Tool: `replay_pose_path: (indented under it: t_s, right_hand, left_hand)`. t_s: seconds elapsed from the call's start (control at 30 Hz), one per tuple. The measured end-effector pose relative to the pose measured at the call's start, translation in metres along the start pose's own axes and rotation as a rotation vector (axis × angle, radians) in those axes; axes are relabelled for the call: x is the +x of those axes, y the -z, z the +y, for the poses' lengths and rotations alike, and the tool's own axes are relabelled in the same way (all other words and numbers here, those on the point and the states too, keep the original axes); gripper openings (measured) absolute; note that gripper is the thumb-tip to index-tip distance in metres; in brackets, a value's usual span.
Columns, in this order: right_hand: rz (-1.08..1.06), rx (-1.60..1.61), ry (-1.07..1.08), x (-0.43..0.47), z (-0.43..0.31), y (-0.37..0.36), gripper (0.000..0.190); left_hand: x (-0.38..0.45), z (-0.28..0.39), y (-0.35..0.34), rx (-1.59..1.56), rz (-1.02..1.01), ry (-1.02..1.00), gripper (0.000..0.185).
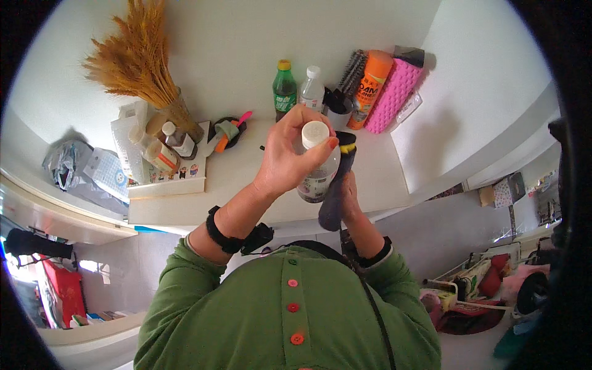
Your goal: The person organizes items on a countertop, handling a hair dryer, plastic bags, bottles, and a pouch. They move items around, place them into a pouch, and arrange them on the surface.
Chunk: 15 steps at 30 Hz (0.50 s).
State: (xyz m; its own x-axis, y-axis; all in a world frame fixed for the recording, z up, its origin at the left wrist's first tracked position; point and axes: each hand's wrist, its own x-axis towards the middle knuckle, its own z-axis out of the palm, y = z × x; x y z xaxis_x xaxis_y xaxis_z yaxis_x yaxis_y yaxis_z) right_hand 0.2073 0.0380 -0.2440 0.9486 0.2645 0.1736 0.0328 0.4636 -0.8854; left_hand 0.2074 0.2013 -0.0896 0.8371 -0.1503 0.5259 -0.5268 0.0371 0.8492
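Observation:
My left hand [296, 155] grips a clear plastic bottle [316, 182] with a white screw cap [315, 133], near its top. The bottle is upright above the white desktop and bears a printed label. Just right of it, my right hand [350, 196] holds a dark grey cloth [332, 203], which looks like a sock, with a yellow band near its top. The cloth lies close against the bottle's side and hides most of the right fingers; whether it touches the bottle I cannot tell.
Behind stand a green soda bottle [285, 90], a white-capped bottle [312, 88], a cup with a round brush [340, 108], an orange foam cleaner can [370, 90] and a pink textured roller [393, 95]. On the left, a vase of dried stalks [182, 113] and a tray [201, 173] with small bottles.

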Motion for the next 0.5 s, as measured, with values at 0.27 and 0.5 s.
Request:
replay_pose_path:
  t_s: [0.27,0.5]
  right_hand:
    - [0.085,-0.554,0.460,0.005,-0.040,-0.057,0.104]
    - [0.071,-0.651,0.306,0.004,-0.026,-0.041,0.097]
  left_hand:
    - [-0.009,-0.018,-0.017,-0.005,0.234,-0.095,0.026]
    - [-0.012,-0.021,-0.020,0.012,0.336,0.028,0.030]
